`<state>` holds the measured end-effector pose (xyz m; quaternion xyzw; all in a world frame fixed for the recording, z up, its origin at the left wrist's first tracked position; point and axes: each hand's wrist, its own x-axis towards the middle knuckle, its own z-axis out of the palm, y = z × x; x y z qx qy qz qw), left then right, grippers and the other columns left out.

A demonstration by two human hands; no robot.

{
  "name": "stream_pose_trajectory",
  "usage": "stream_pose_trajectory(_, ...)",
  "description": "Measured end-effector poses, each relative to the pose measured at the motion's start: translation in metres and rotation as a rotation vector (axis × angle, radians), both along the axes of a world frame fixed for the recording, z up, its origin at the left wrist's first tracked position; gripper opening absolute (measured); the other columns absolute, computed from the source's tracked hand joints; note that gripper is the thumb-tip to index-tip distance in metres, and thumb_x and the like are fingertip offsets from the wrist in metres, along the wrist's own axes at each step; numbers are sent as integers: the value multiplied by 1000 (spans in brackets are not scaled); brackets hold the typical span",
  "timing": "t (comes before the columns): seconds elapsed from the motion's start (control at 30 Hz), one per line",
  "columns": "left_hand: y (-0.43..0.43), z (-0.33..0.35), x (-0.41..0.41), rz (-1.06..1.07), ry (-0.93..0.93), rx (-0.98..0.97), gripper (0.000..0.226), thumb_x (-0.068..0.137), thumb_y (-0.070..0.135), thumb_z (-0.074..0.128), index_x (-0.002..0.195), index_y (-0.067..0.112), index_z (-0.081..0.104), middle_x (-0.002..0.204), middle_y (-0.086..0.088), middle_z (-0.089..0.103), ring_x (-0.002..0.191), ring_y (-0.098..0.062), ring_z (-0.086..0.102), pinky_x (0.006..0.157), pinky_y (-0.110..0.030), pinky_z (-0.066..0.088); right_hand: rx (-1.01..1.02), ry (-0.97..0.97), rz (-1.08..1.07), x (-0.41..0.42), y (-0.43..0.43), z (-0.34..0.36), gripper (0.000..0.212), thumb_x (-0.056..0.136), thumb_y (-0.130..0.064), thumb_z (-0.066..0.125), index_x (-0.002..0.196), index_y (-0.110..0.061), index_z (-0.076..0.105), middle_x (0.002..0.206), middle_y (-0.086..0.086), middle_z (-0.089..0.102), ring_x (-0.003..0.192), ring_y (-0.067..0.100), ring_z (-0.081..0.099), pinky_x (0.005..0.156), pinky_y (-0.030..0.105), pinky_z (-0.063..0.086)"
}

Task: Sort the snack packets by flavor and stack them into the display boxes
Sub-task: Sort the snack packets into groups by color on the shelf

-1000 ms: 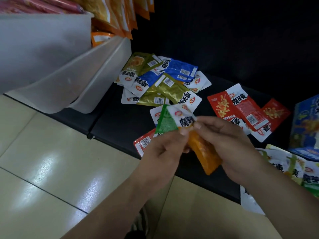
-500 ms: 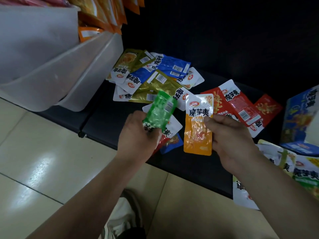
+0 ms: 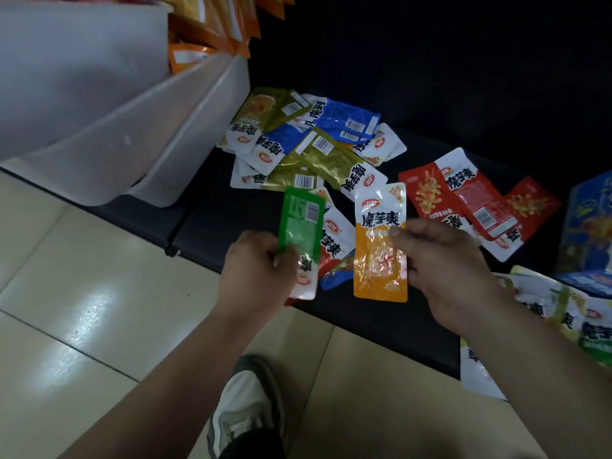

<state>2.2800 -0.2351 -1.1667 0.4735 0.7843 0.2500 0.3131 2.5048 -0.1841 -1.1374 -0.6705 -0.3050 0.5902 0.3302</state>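
My left hand (image 3: 256, 270) grips a green snack packet (image 3: 302, 223) by its lower end, back side up and nearly upright. Beside it my right hand (image 3: 440, 256) pinches an orange packet (image 3: 380, 260) at its right edge, front side facing me. Both are held just above the black shelf (image 3: 205, 223). A loose pile of blue, gold and white packets (image 3: 318, 144) lies behind them. Red packets (image 3: 470, 200) lie to the right. A white and red packet (image 3: 334, 240) and a blue one lie under the two held packets.
Translucent white bins (image 3: 185, 134) stand at the left, with orange packets (image 3: 218, 18) above them. A blue display box (image 3: 589, 226) stands at the far right, green and white packets (image 3: 563, 313) in front of it. Tiled floor and my shoe (image 3: 245, 405) are below.
My hands pulled the two packets apart: the green one went left and stood upright, the orange one turned front side up on the right. The view shifted down slightly.
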Motion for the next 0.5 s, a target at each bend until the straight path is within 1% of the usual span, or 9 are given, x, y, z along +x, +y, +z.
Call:
stream_pose_trajectory(0.03, -2, -3, -1, -61, 81, 11, 41, 90, 32, 73, 60, 20, 48, 75, 2, 56, 64, -16, 58, 51, -26, 37, 0, -13, 11, 0, -1, -2, 23, 94, -16, 75, 116, -16, 70, 106, 6, 79, 97, 22, 77, 87, 49, 63)
stream_pose_trajectory(0.1, -5, -4, 1, -133, 131, 9, 41, 86, 33, 77, 62, 23, 46, 76, 5, 52, 71, -21, 56, 59, -29, 35, 2, -28, 21, -1, -4, -4, 18, 94, -17, 75, 111, -19, 71, 103, 5, 79, 96, 22, 77, 88, 51, 62)
stream_pose_trajectory(0.17, -4, -4, 6, -142, 111, -28, 37, 88, 29, 75, 67, 19, 46, 72, 2, 54, 71, -23, 58, 56, -32, 37, 1, -32, 19, -1, -5, -4, 15, 94, -17, 75, 108, -19, 71, 102, 4, 79, 96, 23, 77, 89, 52, 62)
stream_pose_trajectory(0.23, -4, -1, 10, -145, 103, -42, 34, 91, 22, 72, 71, 14, 45, 70, 0, 53, 66, -15, 54, 51, -31, 34, 6, -39, 9, 0, -7, -2, 15, 94, -16, 75, 108, -19, 71, 101, 5, 79, 96, 23, 77, 90, 51, 62)
stream_pose_trajectory(0.3, -4, 5, 14, -137, 53, -28, 34, 92, 17, 70, 71, 12, 44, 66, 1, 49, 58, -9, 48, 47, -23, 31, 5, -35, -8, 6, -9, 0, 14, 93, -16, 76, 106, -20, 71, 100, 5, 79, 94, 22, 77, 89, 49, 62)
stream_pose_trajectory(0.33, -3, 9, 17, -101, -15, -27, 34, 91, 15, 71, 71, 11, 44, 63, 0, 48, 54, -7, 47, 44, -19, 31, 0, -28, -17, 11, -9, 1, 12, 93, -15, 76, 103, -20, 71, 100, 5, 79, 92, 21, 77, 87, 48, 63)
stream_pose_trajectory(0.4, -1, 14, 18, 48, -222, -39, 36, 90, 14, 74, 67, 11, 47, 58, -1, 49, 47, -4, 44, 45, -17, 35, 2, -25, -38, 18, -10, 4, 11, 93, -15, 76, 103, -18, 72, 101, 7, 79, 92, 24, 77, 88, 50, 62)
stream_pose_trajectory(0.43, 3, 16, 23, 123, -354, -34, 38, 90, 14, 75, 63, 14, 48, 58, -2, 51, 50, -4, 45, 48, -22, 39, 23, -38, -67, 25, -10, 7, 13, 93, -16, 77, 105, -17, 72, 102, 7, 79, 96, 26, 76, 90, 52, 61)
stream_pose_trajectory(0.5, 13, 20, 36, 212, -561, -8, 40, 90, 11, 77, 59, 18, 52, 66, -17, 60, 63, -17, 58, 57, -35, 49, 103, -108, -138, 40, -9, 12, 14, 92, -18, 78, 105, -18, 73, 97, 1, 78, 98, 25, 74, 91, 49, 60)
